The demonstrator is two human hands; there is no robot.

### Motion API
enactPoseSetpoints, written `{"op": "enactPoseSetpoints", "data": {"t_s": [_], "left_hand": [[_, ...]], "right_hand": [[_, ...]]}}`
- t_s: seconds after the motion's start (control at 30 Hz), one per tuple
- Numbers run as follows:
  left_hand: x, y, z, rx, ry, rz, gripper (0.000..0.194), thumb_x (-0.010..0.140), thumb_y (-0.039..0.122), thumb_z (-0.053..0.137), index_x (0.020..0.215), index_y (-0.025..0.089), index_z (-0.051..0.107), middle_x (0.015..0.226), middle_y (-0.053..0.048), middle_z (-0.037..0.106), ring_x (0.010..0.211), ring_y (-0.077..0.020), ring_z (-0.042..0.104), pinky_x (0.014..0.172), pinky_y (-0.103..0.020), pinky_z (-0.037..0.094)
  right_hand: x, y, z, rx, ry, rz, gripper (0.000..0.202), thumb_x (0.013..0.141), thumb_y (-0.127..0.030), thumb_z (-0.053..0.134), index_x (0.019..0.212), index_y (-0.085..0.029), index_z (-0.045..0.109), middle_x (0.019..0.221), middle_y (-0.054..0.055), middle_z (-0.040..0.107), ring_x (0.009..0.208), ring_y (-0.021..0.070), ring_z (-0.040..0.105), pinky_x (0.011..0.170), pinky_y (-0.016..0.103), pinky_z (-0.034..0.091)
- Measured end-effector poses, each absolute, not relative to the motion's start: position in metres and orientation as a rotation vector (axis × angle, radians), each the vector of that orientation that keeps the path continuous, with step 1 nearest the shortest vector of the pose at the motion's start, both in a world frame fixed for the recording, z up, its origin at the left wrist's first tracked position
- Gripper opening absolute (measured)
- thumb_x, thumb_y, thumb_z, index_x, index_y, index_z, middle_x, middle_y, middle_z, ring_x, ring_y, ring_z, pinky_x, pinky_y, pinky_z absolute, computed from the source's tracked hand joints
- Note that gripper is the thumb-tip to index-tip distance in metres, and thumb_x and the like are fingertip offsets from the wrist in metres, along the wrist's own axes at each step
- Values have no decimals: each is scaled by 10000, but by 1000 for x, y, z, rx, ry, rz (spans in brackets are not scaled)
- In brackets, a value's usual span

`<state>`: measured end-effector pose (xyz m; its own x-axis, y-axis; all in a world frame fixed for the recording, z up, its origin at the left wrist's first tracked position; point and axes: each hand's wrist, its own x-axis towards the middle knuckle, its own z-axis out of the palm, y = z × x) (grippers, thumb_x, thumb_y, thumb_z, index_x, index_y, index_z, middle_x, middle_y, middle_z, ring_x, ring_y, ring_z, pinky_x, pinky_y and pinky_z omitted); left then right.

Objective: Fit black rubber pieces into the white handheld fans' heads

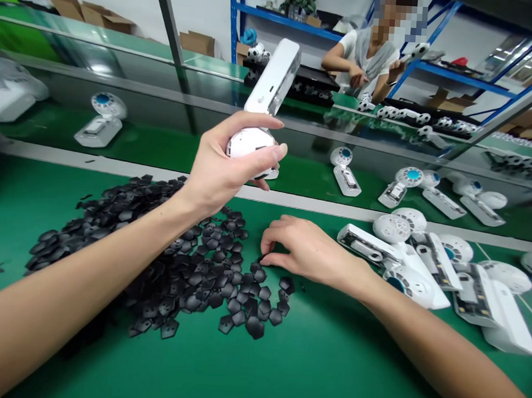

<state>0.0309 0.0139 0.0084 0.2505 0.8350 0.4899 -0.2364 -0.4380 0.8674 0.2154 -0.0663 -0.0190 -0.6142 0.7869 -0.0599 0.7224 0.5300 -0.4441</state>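
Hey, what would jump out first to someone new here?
Probably the big heap of black pentagonal pieces spread over the green surface. Next, the white device raised above it in the left hand, and the jumble of similar white units at the right.

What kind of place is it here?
Probably a factory assembly line: white devices spaced along a green belt, a big pile of black pieces, and a co-worker opposite.
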Motion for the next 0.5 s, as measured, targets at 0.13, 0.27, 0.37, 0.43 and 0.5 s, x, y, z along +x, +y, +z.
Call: {"op": "enactPoseSetpoints", "data": {"t_s": [0.13, 0.27, 0.37, 0.43, 0.5], "left_hand": [[30, 18, 8, 1488, 608, 1407, 453, 758, 507, 990, 1067, 254, 777, 872, -24, 726, 767, -217, 755, 480, -272, 615], [30, 22, 6, 1435, 616, 1431, 442, 755, 505, 980, 1038, 240, 768, 859, -31, 718, 742, -217, 741, 467, -259, 583], [30, 23, 4, 1431, 634, 1430, 397, 761, 467, 972, 1019, 244, 770, 863, -29, 714, 751, -208, 734, 486, -247, 582], [30, 22, 3, 1449, 636, 1434, 376, 772, 459, 962, 1019, 247, 774, 864, -28, 708, 750, -201, 724, 495, -246, 589], [30, 21, 3, 1478, 628, 1442, 374, 802, 498, 936, 1024, 245, 773, 885, -34, 709, 736, -194, 712, 495, -248, 596]], "right_hand": [[219, -68, -16, -1082, -2438, 800, 91, 966, -162, 825, 916, -189, 755, 897, 15, 792, 800, 172, 698, 734, 283, 471], [220, -71, -15, -839, -2292, 766, 39, 995, -180, 783, 971, -198, 758, 927, 27, 821, 808, 175, 762, 762, 278, 566], [219, -71, -15, -764, -2208, 643, 131, 1014, -191, 769, 1142, -216, 770, 976, 33, 832, 857, 185, 788, 820, 296, 616], [219, -70, -13, -676, -2196, 529, 166, 1027, -162, 747, 1183, -214, 774, 1023, 51, 840, 914, 190, 799, 852, 300, 631], [220, -69, -9, -596, -2216, 371, 144, 1042, -121, 706, 1123, -207, 788, 1028, 64, 842, 927, 190, 800, 837, 293, 636]]}}
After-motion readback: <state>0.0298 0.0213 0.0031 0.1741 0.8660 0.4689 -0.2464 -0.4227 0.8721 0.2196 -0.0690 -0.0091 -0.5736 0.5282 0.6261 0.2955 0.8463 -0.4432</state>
